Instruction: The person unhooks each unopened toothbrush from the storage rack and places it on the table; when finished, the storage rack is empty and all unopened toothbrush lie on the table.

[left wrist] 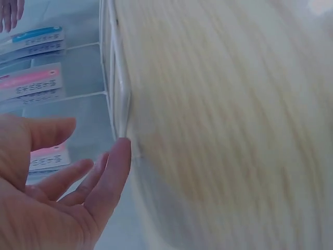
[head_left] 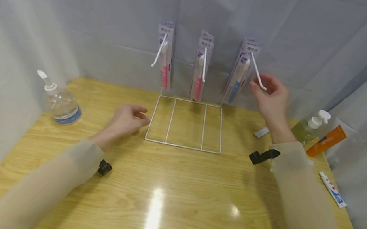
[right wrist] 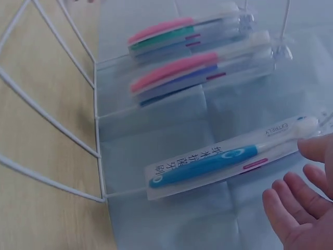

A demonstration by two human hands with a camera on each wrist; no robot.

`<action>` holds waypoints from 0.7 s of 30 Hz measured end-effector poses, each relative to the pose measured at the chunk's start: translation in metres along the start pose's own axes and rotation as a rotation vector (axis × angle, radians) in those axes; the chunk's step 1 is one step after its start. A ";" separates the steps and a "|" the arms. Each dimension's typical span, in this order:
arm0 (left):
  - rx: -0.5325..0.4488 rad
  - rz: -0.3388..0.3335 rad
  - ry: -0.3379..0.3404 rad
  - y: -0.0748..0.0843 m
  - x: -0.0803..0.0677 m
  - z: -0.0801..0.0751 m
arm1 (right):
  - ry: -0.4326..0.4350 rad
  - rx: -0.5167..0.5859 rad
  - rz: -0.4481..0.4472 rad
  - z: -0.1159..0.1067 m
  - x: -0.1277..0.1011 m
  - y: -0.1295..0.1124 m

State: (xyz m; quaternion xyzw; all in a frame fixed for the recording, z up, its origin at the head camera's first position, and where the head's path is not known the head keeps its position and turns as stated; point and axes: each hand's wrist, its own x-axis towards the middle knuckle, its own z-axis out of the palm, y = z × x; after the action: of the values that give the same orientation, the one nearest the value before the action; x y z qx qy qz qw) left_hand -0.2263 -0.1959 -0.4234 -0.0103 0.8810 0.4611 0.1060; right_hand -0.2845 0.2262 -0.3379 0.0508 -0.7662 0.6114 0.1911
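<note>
A white wire rack (head_left: pixel 182 146) stands on the table, with three hooks bearing packaged toothbrushes. The front pack on the right hook (head_left: pixel 258 71) holds a blue toothbrush (head_left: pixel 236 83); pink toothbrushes (head_left: pixel 198 86) front the middle and left hooks. My right hand (head_left: pixel 273 100) is beside the right hook's outer end, fingers loosely bent and holding nothing. In the right wrist view its fingers (right wrist: pixel 294 205) are near the blue toothbrush's head; whether they touch the pack I cannot tell. My left hand (head_left: pixel 126 121) is by the rack's left side, fingers relaxed, one fingertip (left wrist: pixel 122 148) at or near the frame.
A clear pump bottle (head_left: pixel 64 105) stands at the left. On the right are a green pump bottle (head_left: pixel 305 129), an orange tube (head_left: pixel 327 141), a small white toothpaste tube (head_left: pixel 333 190) and a white flat piece (head_left: pixel 261 132). Grey curtains (head_left: pixel 131 10) hang behind the rack.
</note>
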 end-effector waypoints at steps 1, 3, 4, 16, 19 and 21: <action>-0.022 -0.015 -0.016 -0.001 0.001 0.002 | 0.005 0.022 0.016 0.002 0.004 0.000; -0.066 -0.035 -0.043 -0.002 0.004 0.006 | 0.012 0.066 0.046 0.005 0.011 0.001; -0.087 -0.043 -0.053 -0.002 0.006 0.008 | 0.014 0.087 0.056 0.007 0.014 0.001; -0.088 -0.035 -0.073 -0.007 0.017 0.016 | 0.028 0.194 0.081 0.021 0.028 0.000; -0.058 -0.034 -0.065 -0.007 0.020 0.017 | 0.035 0.205 0.081 0.023 0.028 0.000; -0.033 -0.035 -0.064 -0.007 0.021 0.017 | 0.040 0.222 0.086 0.025 0.028 0.000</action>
State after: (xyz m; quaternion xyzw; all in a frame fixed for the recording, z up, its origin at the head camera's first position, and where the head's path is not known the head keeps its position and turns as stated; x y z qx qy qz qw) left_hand -0.2432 -0.1846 -0.4429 -0.0127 0.8691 0.4736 0.1420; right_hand -0.3164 0.2071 -0.3326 0.0267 -0.6914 0.7009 0.1731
